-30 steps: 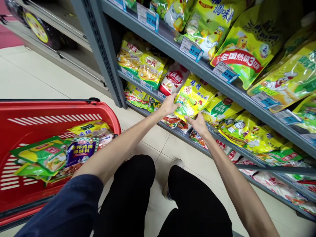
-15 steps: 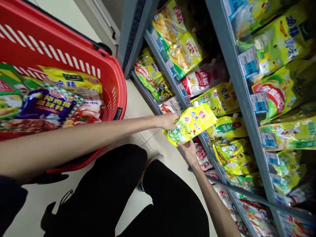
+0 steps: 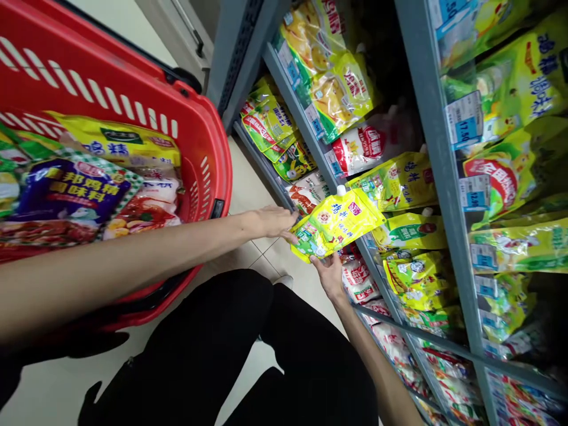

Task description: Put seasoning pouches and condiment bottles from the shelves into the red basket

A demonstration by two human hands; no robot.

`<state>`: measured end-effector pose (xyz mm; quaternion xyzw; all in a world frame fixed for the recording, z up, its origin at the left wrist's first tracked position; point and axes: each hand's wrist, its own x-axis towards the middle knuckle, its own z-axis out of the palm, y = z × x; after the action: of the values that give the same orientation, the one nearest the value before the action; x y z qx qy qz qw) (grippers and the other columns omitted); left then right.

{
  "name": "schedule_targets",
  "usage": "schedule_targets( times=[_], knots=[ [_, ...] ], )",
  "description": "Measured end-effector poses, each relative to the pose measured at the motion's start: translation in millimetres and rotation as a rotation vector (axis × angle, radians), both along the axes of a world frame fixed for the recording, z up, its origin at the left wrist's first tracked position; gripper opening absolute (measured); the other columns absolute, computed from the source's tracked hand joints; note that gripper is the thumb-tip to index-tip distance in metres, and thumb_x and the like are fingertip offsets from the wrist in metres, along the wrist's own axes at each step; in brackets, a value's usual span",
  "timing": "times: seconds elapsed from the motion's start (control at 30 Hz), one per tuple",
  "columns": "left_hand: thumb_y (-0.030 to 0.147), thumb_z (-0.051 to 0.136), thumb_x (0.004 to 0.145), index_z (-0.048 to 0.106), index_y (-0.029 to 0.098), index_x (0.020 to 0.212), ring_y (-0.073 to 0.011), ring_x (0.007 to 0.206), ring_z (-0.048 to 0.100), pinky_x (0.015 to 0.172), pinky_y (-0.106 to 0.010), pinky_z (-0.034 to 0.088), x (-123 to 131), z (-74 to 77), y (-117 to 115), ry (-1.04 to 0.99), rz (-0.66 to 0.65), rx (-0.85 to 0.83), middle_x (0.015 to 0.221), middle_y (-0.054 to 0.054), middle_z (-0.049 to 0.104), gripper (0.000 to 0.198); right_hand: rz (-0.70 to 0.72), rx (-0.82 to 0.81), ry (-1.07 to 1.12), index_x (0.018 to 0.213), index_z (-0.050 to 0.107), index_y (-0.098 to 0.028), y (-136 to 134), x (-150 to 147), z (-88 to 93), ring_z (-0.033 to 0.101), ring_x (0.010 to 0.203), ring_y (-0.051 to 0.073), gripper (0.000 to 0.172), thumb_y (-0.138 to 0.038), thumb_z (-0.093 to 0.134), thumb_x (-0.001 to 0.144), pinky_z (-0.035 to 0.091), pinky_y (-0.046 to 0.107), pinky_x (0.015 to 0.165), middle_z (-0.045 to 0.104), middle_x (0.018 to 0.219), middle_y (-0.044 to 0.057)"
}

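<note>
While the right hand grips the lower edge of a yellow spouted chicken-seasoning pouch, thumb on top, the left hand is open, fingers outstretched and thumb at the pouch's corner. The pouch extends past both hands' fingertips toward gray metal shelving. Left of the left fingers, a red shopping basket holds a purple seasoning packet.

From afar I look into a shop, a grocery aisle by its stock: from one to five o'clock, grey shelves carry rows of bagged seasoning, blue-and-white price tags line their edges, and toward ten o'clock my camera shows a red shopping basket holding more packets.
</note>
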<state>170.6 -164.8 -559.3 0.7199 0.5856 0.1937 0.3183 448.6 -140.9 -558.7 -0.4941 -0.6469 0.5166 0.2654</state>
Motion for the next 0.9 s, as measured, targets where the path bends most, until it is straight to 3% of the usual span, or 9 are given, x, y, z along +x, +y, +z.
schedule_targets(
  times=[0.07,0.13,0.27,0.43,0.67,0.9],
  knots=[
    [0.066,0.073,0.074,0.066,0.013,0.118,-0.0371,0.089,0.073,0.079,-0.038,0.049,-1,-10.2,2,0.032,-0.023,0.026,0.090,-0.016,0.076,0.069,-0.014,0.035,0.013,0.139,0.051,-0.020,5,1,6.3,0.064,0.126,0.027,0.074,-0.034,0.084,0.074,0.054,0.045,0.109,0.063,0.142,0.013],
    [0.067,0.072,0.075,0.066,0.012,0.119,-0.0388,0.090,0.073,0.081,-0.040,0.050,-1,-18.6,7,0.014,-0.038,0.059,0.090,-0.017,0.075,0.070,-0.023,0.060,0.010,0.138,0.052,-0.020,12,4,12.7,0.065,0.123,0.027,0.074,-0.035,0.085,0.073,0.055,0.045,0.107,0.064,0.141,0.013],
    [0.064,0.067,0.082,0.066,0.017,0.122,-0.0338,0.089,0.073,0.081,-0.038,0.052,5,-19.2,16,-0.200,-0.014,0.129,0.095,-0.014,0.076,0.062,-0.038,0.109,0.003,0.133,0.056,-0.020,27,9,24.2,0.067,0.120,0.028,0.070,-0.038,0.085,0.071,0.058,0.045,0.103,0.068,0.135,0.013],
    [0.052,0.069,0.084,0.064,0.020,0.120,-0.0254,0.101,0.072,0.087,-0.034,0.056,24,6.4,30,-0.627,0.016,0.106,0.110,-0.008,0.076,0.049,-0.038,0.166,0.076,0.121,0.059,-0.019,48,5,44.4,0.069,0.116,0.026,0.059,-0.041,0.083,0.073,0.058,0.044,0.101,0.071,0.129,0.013],
    [0.037,0.078,0.077,0.065,0.014,0.119,-0.0225,0.090,0.068,0.083,-0.038,0.055,41,48.6,90,-0.607,0.243,0.274,0.107,-0.010,0.075,0.050,-0.086,0.353,0.174,0.114,0.062,-0.018,101,-2,75.7,0.069,0.113,0.025,0.053,-0.043,0.082,0.072,0.054,0.044,0.106,0.073,0.123,0.012],
    [0.035,0.079,0.077,0.062,0.013,0.116,-0.0224,0.093,0.068,0.086,-0.038,0.053,49,58.6,146,-0.560,0.228,0.284,0.107,-0.010,0.073,0.048,-0.128,0.401,0.176,0.119,0.060,-0.016,143,2,82.4,0.068,0.111,0.027,0.055,-0.047,0.075,0.076,0.053,0.045,0.104,0.072,0.122,0.014]
  ],
)
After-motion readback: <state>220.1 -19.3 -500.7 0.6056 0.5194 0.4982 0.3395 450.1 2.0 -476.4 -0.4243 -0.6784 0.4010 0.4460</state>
